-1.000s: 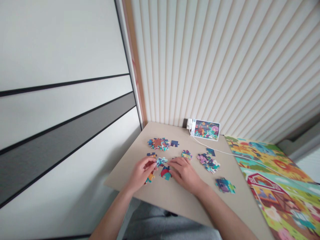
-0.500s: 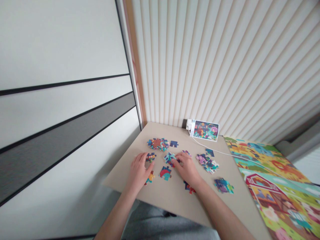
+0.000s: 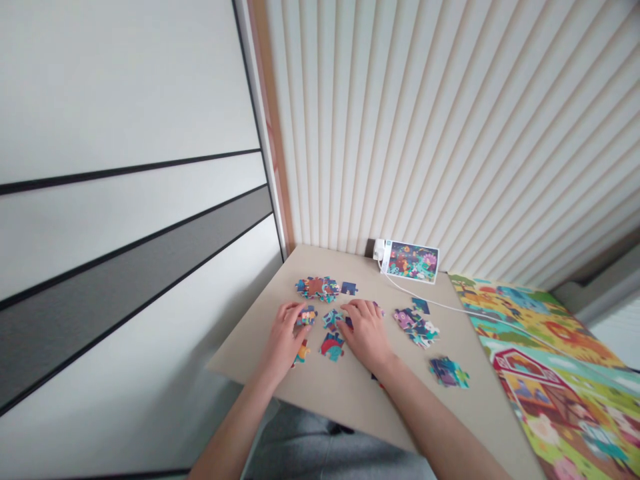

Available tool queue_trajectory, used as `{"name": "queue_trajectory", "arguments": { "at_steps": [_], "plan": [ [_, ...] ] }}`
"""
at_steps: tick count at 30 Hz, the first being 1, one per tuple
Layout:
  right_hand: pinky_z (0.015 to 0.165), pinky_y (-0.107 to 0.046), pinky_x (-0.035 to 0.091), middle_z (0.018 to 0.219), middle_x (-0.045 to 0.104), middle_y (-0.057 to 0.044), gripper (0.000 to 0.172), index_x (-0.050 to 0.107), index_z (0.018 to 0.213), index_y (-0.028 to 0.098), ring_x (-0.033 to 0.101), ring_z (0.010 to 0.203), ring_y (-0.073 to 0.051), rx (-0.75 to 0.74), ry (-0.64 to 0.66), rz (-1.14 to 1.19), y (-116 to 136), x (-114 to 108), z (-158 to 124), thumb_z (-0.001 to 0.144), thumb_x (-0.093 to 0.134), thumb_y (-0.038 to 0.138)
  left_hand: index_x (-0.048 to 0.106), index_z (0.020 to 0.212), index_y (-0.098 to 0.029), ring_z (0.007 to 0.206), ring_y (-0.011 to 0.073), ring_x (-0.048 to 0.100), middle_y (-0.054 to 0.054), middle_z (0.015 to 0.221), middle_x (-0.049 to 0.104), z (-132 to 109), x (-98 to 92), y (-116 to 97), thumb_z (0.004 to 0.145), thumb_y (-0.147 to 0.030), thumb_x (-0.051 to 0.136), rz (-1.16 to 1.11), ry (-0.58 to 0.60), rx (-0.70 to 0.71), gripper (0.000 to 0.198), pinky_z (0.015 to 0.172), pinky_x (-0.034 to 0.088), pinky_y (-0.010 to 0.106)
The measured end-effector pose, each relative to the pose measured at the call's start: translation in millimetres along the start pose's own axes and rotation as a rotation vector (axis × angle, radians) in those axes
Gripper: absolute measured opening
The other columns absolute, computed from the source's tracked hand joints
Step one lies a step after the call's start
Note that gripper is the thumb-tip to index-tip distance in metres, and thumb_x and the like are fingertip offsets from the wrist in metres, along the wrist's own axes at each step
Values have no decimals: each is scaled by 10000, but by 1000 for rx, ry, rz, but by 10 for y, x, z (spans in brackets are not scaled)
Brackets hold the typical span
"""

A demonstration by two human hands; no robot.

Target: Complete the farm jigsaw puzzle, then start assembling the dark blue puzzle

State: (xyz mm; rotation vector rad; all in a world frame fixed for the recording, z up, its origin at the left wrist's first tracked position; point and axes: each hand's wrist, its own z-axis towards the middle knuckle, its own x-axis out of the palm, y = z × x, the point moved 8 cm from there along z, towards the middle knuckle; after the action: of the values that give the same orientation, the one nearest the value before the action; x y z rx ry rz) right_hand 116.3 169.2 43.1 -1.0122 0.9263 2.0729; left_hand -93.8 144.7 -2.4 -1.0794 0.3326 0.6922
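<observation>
My left hand has its fingertips on a small multicoloured cluster of jigsaw pieces, and an orange piece lies partly under the palm. My right hand rests with its fingers over a dark piece, just right of a teal piece. Between my hands sits a red and teal piece. Farther off lie a joined group of pieces, a navy piece, a right-hand cluster and a purple-teal cluster.
The pieces lie on a beige board. Behind them stands a picture card beside a white plug with a white cable. A large farm-scene mat lies to the right, and grey trousers show below the board.
My right hand has slid left and now sits nearer my left hand. The left hand's cluster has shifted slightly right. My right wrist now covers most of the piece near it.
</observation>
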Motion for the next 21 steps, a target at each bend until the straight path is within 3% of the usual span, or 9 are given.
{"name": "queue_trajectory", "arguments": {
  "at_steps": [3, 6, 9, 13, 18, 21],
  "plan": [
    [970, -439, 407, 1159, 649, -107, 254, 685, 1191, 235, 546, 1090, -277, -26, -5, 85, 77, -18, -25, 1006, 544, 338, 589, 1306, -274, 1010, 186, 693, 74, 1285, 518, -22, -2, -70, 951, -276, 575, -199, 24, -18, 355, 926, 606, 387],
    [967, -433, 415, 1144, 665, -100, 259, 695, 1191, 249, 563, 1078, -266, -63, 7, 185, 162, -4, -63, 1012, 540, 355, 619, 1247, -258, 1009, 192, 698, 73, 1274, 536, -56, -10, -146, 951, -338, 598, -358, 62, -58, 307, 908, 622, 391],
    [962, -419, 420, 1138, 681, -89, 241, 701, 1163, 256, 584, 1078, -250, -96, 37, 279, 222, 23, -89, 1012, 545, 360, 637, 1191, -246, 1050, 206, 683, 81, 1266, 551, -91, -9, -218, 945, -366, 618, -426, 113, -63, 275, 926, 619, 408],
    [943, -386, 436, 1039, 711, -68, 222, 709, 987, 236, 617, 1031, -221, -110, 63, 425, 243, 58, -88, 1025, 517, 342, 650, 1197, -246, 1104, 214, 658, 89, 1269, 540, -128, -2, -266, 957, -360, 605, -446, 158, -7, 270, 949, 611, 414],
    [819, -334, 479, 893, 706, -63, 315, 679, 893, 211, 627, 861, -200, 10, 35, 580, 104, 74, -70, 1032, 471, 404, 646, 1235, -248, 1094, 208, 663, 93, 1264, 563, -159, 14, -339, 984, -355, 552, -401, 196, 41, 289, 912, 624, 374],
    [717, -298, 469, 843, 694, -51, 360, 670, 913, 200, 610, 775, -186, 140, 24, 639, -62, 81, -79, 1027, 454, 465, 653, 1232, -263, 1076, 202, 673, 85, 1228, 608, -153, -86, -422, 1005, -323, 508, -308, 167, 79, 276, 888, 623, 337]
  ]
}}
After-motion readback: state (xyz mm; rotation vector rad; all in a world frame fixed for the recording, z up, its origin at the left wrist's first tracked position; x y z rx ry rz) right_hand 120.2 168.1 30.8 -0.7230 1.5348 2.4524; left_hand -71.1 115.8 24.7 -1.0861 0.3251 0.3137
